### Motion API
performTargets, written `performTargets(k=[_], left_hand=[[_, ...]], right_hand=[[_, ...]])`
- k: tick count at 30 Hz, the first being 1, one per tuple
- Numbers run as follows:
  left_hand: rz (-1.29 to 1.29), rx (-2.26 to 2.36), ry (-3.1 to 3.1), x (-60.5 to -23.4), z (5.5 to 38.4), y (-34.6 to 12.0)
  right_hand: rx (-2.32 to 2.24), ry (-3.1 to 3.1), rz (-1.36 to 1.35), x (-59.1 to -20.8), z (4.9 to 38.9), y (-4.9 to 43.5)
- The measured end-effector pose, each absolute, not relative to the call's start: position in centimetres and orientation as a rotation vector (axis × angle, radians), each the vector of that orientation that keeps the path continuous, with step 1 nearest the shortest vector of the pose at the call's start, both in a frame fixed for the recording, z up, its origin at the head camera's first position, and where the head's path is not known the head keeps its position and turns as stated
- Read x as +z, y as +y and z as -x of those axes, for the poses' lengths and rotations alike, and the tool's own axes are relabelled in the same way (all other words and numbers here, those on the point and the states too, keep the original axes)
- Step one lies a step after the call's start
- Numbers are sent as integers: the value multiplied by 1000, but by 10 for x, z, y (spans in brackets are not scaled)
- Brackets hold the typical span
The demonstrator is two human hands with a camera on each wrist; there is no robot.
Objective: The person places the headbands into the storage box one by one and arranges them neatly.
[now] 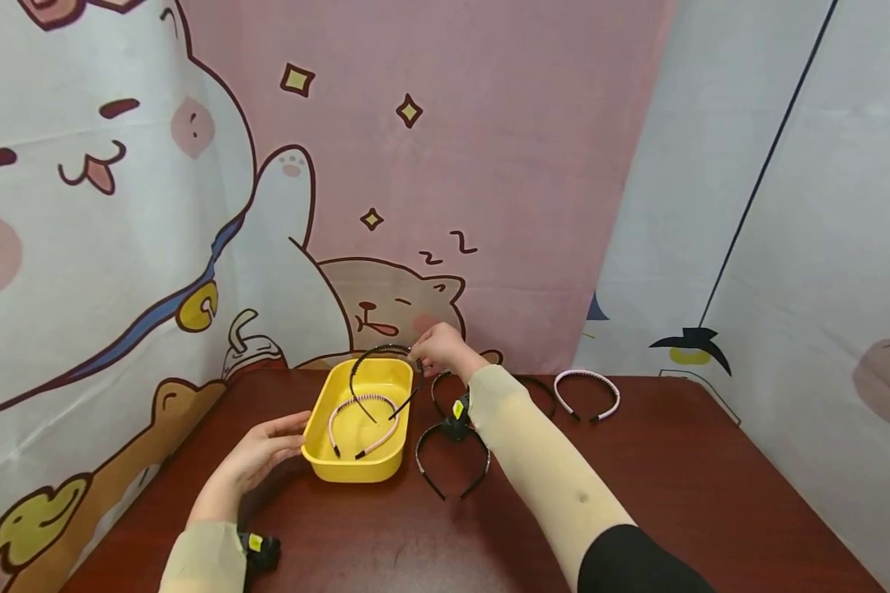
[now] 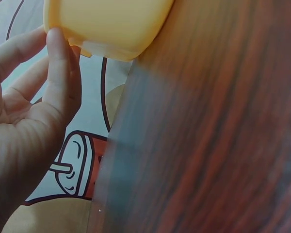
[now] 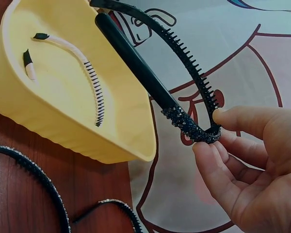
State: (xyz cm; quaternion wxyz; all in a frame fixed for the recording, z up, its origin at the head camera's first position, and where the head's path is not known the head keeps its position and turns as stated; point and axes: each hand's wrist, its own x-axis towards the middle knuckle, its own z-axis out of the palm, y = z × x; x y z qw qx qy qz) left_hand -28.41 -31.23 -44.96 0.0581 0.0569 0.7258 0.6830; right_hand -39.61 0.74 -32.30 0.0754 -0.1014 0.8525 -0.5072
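Over the yellow plastic basin [image 1: 398, 471], my right hand [image 1: 445, 349] pinches a black headband [image 1: 354, 375] at its beaded curve, between thumb and fingers. Its two ends point down into the basin, with small teeth along the inner side in the right wrist view. A pale pink headband [image 1: 373, 398] with dark tips lies inside the basin. At the basin's left side, my left hand [image 1: 263, 453] touches the outer rim with its fingertips, fingers extended. The left wrist view shows these fingertips against the yellow wall [image 2: 102, 24].
Right of the basin, a black headband [image 1: 419, 458] lies on the dark red-brown table [image 1: 682, 494]. Another dark headband [image 1: 545, 385] is partly hidden behind my right forearm. Farther right sits a second pale pink headband [image 1: 587, 373]. A cartoon-printed cloth [image 1: 534, 165] hangs behind the table.
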Motion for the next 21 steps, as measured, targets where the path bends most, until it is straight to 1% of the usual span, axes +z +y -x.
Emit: performTargets(k=[8, 16, 21], left_hand=[[-167, 2078, 2190, -449, 283, -312], [-228, 2073, 2177, -448, 283, -311], [-195, 2081, 2180, -448, 284, -311]], right_hand=[[-1540, 2557, 283, -327, 395, 1], [-1557, 2536, 295, -333, 393, -2], [-1581, 2510, 315, -339, 395, -4]])
